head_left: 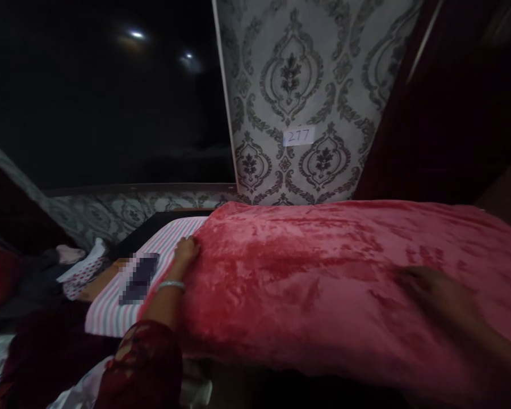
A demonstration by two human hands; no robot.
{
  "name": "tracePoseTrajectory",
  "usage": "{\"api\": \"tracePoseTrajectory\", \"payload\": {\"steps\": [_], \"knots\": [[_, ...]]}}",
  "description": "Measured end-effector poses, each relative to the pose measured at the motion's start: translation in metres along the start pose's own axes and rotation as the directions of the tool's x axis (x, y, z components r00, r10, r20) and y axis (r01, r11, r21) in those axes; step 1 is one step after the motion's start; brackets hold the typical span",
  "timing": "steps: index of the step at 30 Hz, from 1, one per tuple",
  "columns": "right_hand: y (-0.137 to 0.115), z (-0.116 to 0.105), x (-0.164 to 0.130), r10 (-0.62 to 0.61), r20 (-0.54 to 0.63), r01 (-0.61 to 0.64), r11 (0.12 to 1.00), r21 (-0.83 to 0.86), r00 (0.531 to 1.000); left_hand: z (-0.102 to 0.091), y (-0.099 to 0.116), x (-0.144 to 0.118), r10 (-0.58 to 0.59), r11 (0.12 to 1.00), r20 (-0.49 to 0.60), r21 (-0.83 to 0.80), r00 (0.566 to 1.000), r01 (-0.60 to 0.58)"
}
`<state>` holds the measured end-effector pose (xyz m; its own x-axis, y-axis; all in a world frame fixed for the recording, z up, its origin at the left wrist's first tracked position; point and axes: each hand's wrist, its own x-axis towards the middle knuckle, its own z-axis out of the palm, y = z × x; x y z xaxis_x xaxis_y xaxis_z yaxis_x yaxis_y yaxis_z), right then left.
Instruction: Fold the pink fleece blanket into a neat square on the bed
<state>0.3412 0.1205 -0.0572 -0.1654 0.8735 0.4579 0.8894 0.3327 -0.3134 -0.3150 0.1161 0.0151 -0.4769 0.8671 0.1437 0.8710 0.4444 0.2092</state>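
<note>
A thick, plush red blanket [281, 272] is spread over a raised surface, its pile brushed into darker and lighter patches. At its left edge is my left hand [187, 251], with a bangle on the wrist and the fingers curled at the blanket's border. Over the blanket's right part lies my right hand [430, 287], motion-blurred, its fingers stretched out on the pile. Pink, grey and white striped cloth [106, 312] shows from under the blanket's left side, with a dark pixelated object [140, 278] on it.
Behind the blanket is a wall with damask wallpaper [289, 68] and a paper label [298, 136] reading 277. A large dark screen [111, 102] hangs at the left. Piled clothes, including a white dotted cloth [79, 275], lie at the lower left. Dark panelling [443, 113] stands at the right.
</note>
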Motion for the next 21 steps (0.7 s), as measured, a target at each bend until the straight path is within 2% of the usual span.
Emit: {"api": "tracePoseTrajectory", "payload": {"steps": [4, 7, 9, 12, 14, 16, 19, 21], "knots": [[-0.016, 0.026, 0.028, -0.029, 0.038, 0.024, 0.990, 0.136, 0.999, 0.000, 0.001, 0.021, -0.138, 0.989, 0.016, -0.042, 0.990, 0.138], [-0.029, 0.048, 0.046, -0.059, 0.025, 0.054, 0.986, 0.155, 0.998, -0.001, 0.004, 0.032, -0.173, 0.977, 0.064, -0.118, 0.983, 0.179], [-0.040, 0.059, 0.056, -0.086, 0.060, 0.076, 0.986, 0.150, 0.995, -0.003, 0.004, 0.036, -0.170, 0.969, 0.103, -0.164, 0.980, 0.185], [-0.062, 0.069, 0.068, -0.124, 0.136, 0.108, 0.987, 0.122, 0.983, -0.006, -0.001, 0.038, -0.054, 0.926, 0.153, -0.362, 0.987, 0.107], [-0.078, 0.074, 0.074, -0.147, 0.159, 0.131, 0.986, 0.106, 0.976, -0.010, -0.005, 0.040, 0.083, 0.829, 0.197, -0.558, 0.977, 0.042], [-0.094, 0.078, 0.078, -0.166, 0.178, 0.150, 0.983, 0.104, 0.970, -0.013, -0.007, 0.041, 0.178, 0.742, 0.229, -0.670, 0.957, 0.022], [-0.111, 0.082, 0.084, -0.144, 0.234, 0.126, 0.988, 0.089, 0.962, -0.019, -0.010, 0.040, 0.136, 0.708, 0.207, -0.705, 0.969, 0.051], [-0.117, 0.083, 0.088, -0.114, 0.271, 0.097, 0.992, 0.075, 0.956, -0.025, -0.011, 0.036, 0.093, 0.641, 0.155, -0.765, 0.983, 0.060]]}}
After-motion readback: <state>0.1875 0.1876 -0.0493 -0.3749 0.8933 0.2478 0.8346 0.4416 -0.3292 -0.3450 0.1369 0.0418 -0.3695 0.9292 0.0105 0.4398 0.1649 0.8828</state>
